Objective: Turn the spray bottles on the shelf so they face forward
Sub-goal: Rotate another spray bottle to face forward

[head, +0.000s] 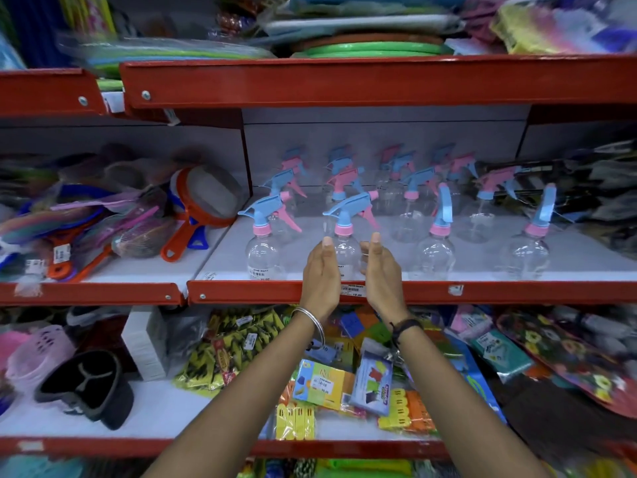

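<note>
At 9 o'clock, an orange strainer [203, 205] lies in a heap of bagged toys, just left of the clear spray bottles. The bottles stand in rows on the white shelf [431, 267] with the red front edge, under another red shelf at 12 o'clock.

In the front row, going left to right, the first bottle [263, 250] has its blue top turned sideways. The second bottle [344, 250] is turned sideways too. The third bottle [437, 250] and the fourth bottle [529, 253] show their tops narrow, pointing at the camera. More bottles stand behind them, a bit blurry.

The left hand [320, 270] and the right hand [381, 270] are both open, fingers straight up. They sit on each side of the second bottle, very close. I cannot tell if they touch it. Packets [320, 384] lie on the shelf below, at 6 o'clock.
</note>
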### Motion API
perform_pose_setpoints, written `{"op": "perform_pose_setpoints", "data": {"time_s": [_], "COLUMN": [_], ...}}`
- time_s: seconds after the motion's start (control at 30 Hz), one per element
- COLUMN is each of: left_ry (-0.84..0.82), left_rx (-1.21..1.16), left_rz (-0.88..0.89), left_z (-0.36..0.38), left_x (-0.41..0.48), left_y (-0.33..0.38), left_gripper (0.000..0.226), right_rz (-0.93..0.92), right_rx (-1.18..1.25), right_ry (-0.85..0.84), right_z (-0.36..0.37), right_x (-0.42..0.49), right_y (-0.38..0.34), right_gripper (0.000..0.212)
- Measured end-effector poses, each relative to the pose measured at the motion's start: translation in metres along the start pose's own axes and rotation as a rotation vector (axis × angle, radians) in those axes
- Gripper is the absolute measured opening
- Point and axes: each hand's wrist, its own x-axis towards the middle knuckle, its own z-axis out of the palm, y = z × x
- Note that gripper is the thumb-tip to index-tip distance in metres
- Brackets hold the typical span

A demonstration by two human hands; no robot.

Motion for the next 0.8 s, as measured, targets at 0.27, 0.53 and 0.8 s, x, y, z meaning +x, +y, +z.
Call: {"op": "perform_pose_setpoints", "data": {"time_s": [0.27, 0.53, 0.8], "left_ry": [0.003, 0.209, 0.099], "left_rx": [0.038, 0.096, 0.038], "left_rz": [0.005, 0.108, 0.275], "left_z": [0.002, 0.015, 0.082], "left_x": [0.006, -0.012, -0.054], "left_y": [0.002, -0.015, 0.011], "left_gripper": [0.049, 0.057, 0.044], "right_rz": [-0.065, -0.215, -0.309], "right_rx": [-0.012, 0.016, -0.010], "right_ry": [0.052, 0.127, 0.371], "right_z": [0.000, -0.014, -0.079], "right_x": [-0.005, -0.016, -0.008], "right_y": [0.001, 0.006, 0.019], "right_gripper": [0.068, 0.049, 0.050]}}
